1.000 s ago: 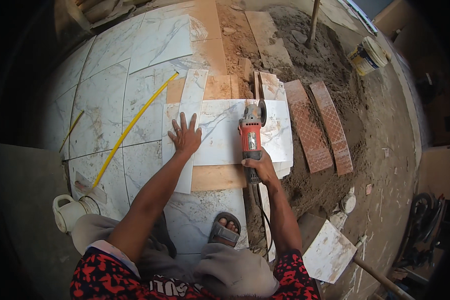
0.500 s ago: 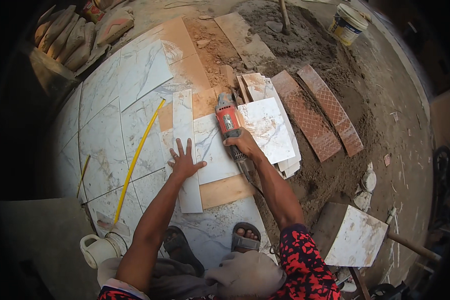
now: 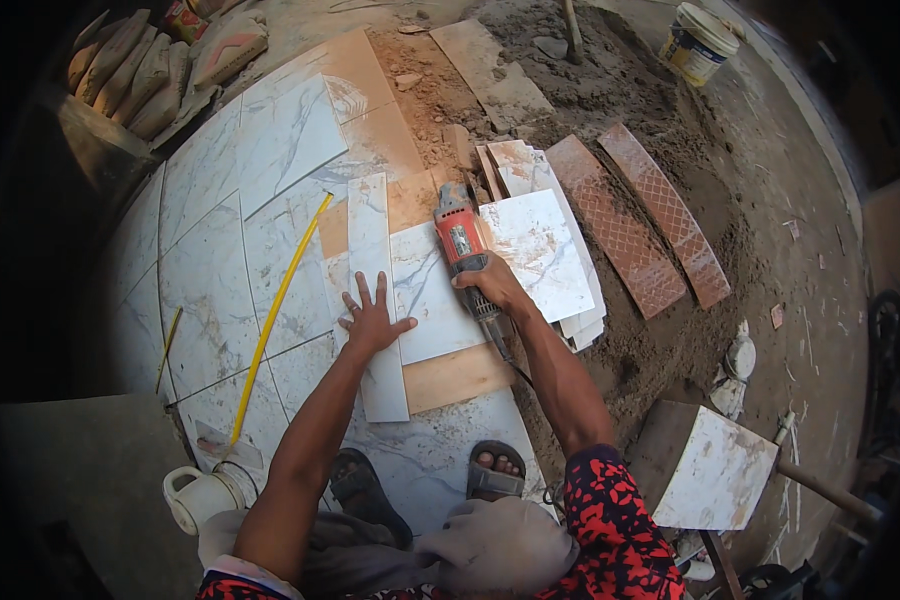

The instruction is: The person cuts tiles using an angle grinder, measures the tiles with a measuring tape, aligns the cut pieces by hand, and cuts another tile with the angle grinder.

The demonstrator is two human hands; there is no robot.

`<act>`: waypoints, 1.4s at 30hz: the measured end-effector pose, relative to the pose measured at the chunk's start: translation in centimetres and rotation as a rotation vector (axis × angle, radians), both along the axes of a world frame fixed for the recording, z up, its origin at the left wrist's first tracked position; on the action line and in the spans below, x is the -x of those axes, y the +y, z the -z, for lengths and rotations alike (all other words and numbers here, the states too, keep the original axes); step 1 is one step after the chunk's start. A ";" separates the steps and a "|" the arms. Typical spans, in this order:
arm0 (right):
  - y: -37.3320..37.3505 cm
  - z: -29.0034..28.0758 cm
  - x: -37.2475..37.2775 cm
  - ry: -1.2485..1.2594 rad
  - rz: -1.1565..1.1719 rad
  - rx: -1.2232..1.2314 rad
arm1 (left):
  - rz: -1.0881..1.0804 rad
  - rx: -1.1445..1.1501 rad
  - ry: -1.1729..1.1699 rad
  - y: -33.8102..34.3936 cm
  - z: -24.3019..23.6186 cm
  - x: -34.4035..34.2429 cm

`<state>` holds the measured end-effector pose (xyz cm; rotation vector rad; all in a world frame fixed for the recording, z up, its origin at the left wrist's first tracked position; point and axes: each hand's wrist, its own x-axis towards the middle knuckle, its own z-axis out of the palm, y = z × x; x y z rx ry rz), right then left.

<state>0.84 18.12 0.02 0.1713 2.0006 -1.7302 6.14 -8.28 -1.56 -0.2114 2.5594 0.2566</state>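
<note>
My right hand [image 3: 490,284] is wrapped round the rear body of a red and black angle grinder [image 3: 460,238]. The grinder's head points away from me, over a white marbled tile [image 3: 432,295] and beside a stack of cut tiles. Spread flat, my left hand [image 3: 372,318] presses on a narrow white tile strip [image 3: 368,225] that lies across the larger tile's left side. A brown tile [image 3: 458,378] shows beneath the white one, nearer to me. The grinder's disc is mostly hidden, and I cannot tell if it spins.
Left of the strip lies a yellow measuring strip [image 3: 282,310]. A white mug [image 3: 195,500] stands at lower left. Stacked white tiles [image 3: 540,250], patterned red-brown tile strips [image 3: 620,235] and wet mortar [image 3: 610,80] are to the right. A bucket [image 3: 698,45] stands far right, cement bags [image 3: 130,75] far left.
The view has shifted very slightly. Both hands, the grinder and the tile strip keep practically the same places relative to each other.
</note>
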 end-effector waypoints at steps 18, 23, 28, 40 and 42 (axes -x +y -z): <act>0.1 0.0 0.0 0.011 -0.044 -0.023 | 0.002 0.011 -0.004 0.1 -0.2 0.0; 0.0 -0.3 0.0 -0.007 -0.015 -0.015 | 0.001 0.007 -0.005 0.2 -0.3 0.0; 0.1 -0.3 0.3 -0.010 -0.020 -0.032 | 0.007 0.002 -0.005 0.2 -0.3 0.0; 0.1 0.9 1.0 -0.055 -0.019 -0.011 | 0.003 -0.010 -0.012 0.3 -0.4 0.1; 0.0 0.9 1.1 -0.064 -0.022 -0.006 | 0.003 -0.010 -0.008 0.2 -0.3 0.1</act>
